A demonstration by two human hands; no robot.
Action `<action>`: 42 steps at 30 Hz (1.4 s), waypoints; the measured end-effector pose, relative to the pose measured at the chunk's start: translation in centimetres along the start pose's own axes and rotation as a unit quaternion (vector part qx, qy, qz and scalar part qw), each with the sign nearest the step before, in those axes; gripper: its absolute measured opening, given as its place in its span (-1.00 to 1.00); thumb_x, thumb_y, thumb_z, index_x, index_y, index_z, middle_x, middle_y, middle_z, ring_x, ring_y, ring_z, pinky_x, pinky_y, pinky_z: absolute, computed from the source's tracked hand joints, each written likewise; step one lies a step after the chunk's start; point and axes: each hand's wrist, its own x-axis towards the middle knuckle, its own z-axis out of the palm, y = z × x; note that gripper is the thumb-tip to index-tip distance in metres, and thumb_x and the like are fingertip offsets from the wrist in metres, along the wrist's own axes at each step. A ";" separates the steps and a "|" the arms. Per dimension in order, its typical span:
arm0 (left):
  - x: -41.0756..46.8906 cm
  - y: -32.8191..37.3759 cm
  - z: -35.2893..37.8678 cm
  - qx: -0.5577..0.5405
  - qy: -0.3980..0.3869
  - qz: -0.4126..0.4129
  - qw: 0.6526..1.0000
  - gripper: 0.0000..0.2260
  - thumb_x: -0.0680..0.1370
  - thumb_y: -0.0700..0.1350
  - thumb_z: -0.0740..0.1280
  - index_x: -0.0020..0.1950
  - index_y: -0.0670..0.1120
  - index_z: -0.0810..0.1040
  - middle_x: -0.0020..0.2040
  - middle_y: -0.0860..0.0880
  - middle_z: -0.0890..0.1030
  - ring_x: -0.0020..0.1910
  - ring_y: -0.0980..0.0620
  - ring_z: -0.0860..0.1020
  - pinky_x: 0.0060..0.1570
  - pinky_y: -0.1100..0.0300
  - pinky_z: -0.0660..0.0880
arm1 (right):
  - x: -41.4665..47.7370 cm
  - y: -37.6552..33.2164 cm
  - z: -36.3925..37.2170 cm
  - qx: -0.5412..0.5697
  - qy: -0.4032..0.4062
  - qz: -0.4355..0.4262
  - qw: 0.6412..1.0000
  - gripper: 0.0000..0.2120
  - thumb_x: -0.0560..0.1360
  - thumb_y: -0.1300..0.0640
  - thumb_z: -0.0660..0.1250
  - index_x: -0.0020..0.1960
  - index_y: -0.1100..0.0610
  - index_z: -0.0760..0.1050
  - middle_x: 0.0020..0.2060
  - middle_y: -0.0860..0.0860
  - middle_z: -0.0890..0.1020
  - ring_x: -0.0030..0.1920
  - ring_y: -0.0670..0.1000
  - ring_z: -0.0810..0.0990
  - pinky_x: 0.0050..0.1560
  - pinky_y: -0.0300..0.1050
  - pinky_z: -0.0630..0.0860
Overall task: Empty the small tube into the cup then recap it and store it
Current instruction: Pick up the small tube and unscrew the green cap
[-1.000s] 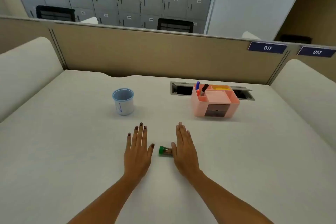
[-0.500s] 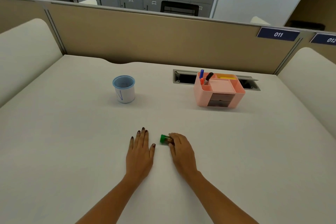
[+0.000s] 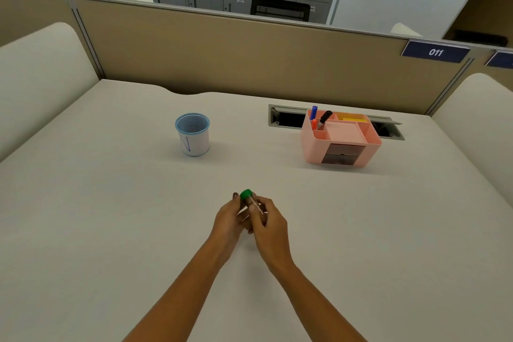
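A small clear tube with a green cap [image 3: 246,195] is held above the table in front of me, tilted, cap end pointing away. My right hand [image 3: 268,226] grips the tube's body. My left hand [image 3: 230,219] is closed against the tube from the left, its thumb beside the cap. Most of the tube's body is hidden by my fingers. The cup [image 3: 192,134], white with a blue mesh rim, stands upright at the far left of centre, well away from both hands.
A pink desk organiser [image 3: 341,137] with pens and a dark drawer front stands at the far right, before a cable slot [image 3: 286,116] in the table. Beige partition walls close the back, cushioned panels the sides.
The tube lay on the table between my flat hands. My right hand picked it up, and my left hand came off the table to join it.
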 end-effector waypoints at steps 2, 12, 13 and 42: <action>-0.1 -0.1 0.0 -0.008 -0.026 -0.001 1.000 -0.63 0.63 0.02 0.05 0.04 -0.12 0.60 -0.14 -0.07 0.69 -0.18 -0.03 0.62 -0.26 0.13 0.44 | 0.0 -0.1 0.0 0.013 -0.015 0.024 1.000 -0.78 0.62 0.15 0.22 0.24 0.11 0.48 0.01 0.02 0.64 -0.04 -0.04 0.64 -0.13 -0.28 0.63; -0.6 0.8 0.5 -0.045 -0.039 0.006 0.998 -0.62 0.64 -0.01 0.03 -0.08 -0.13 0.59 -0.20 -0.04 0.69 -0.26 0.02 0.65 -0.29 0.18 0.56 | 0.6 -0.5 -0.2 0.080 -0.029 0.071 0.994 -0.73 0.53 -0.06 0.35 0.16 0.03 0.59 -0.02 -0.04 0.71 0.00 -0.11 0.67 0.05 -0.20 0.62; -0.6 0.8 0.6 -0.057 -0.031 0.006 0.998 -0.63 0.64 -0.02 0.03 -0.08 -0.13 0.59 -0.21 -0.04 0.69 -0.24 0.01 0.65 -0.24 0.16 0.56 | 0.5 -0.6 -0.2 0.088 -0.029 0.070 0.993 -0.75 0.53 -0.06 0.35 0.15 0.01 0.59 -0.03 -0.07 0.71 0.00 -0.14 0.66 0.03 -0.27 0.60; -2.6 3.3 3.4 -0.031 0.070 0.113 0.991 -0.65 0.61 0.09 0.06 0.00 0.00 0.60 -0.02 -0.05 0.65 0.00 -0.03 0.61 -0.08 0.14 0.51 | 0.2 -3.4 0.5 0.190 -0.024 0.028 0.981 -0.80 0.58 0.08 0.30 0.19 0.02 0.57 0.00 -0.09 0.69 0.06 -0.13 0.65 0.05 -0.27 0.60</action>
